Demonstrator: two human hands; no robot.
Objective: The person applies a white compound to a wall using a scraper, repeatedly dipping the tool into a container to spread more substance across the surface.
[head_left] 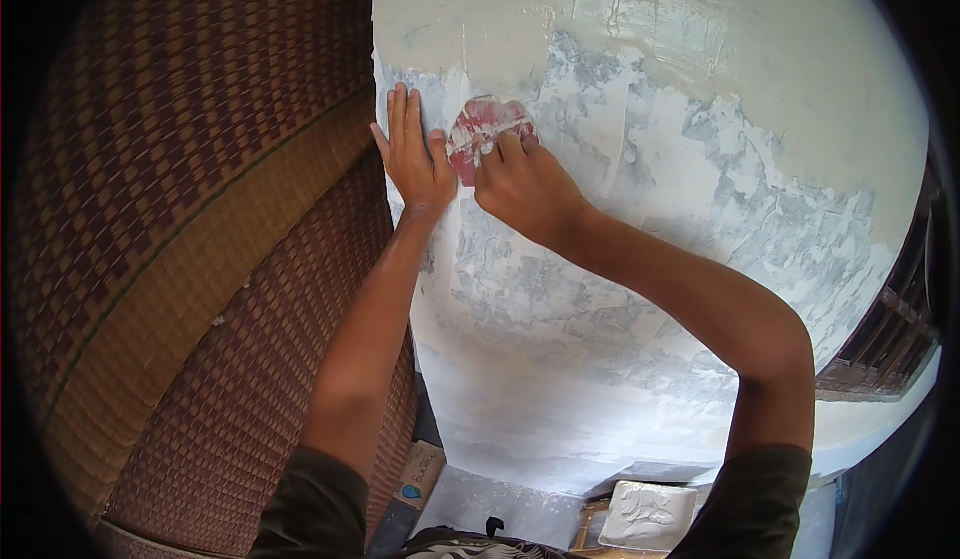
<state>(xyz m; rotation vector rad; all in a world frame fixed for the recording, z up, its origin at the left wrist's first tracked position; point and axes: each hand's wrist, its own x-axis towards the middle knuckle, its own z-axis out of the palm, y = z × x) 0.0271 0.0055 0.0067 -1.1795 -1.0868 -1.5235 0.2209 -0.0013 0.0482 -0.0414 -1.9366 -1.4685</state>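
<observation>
A red scraper (478, 124) smeared with white paste lies against the patchy white and grey wall (640, 139). My right hand (527, 184) grips it with bent fingers, near the wall's left part. Just left of the scraper, my left hand (412, 159) rests flat on the wall by its left edge, fingers stretched upward and thumb apart. Smooth cream paste covers the upper wall, while rough white and grey patches show below it.
A brown woven mat (230, 209) hangs along the left side. Low down are a cardboard box (419, 474) and a square container of white paste (649, 515). A dark slatted window (885, 344) is at the right.
</observation>
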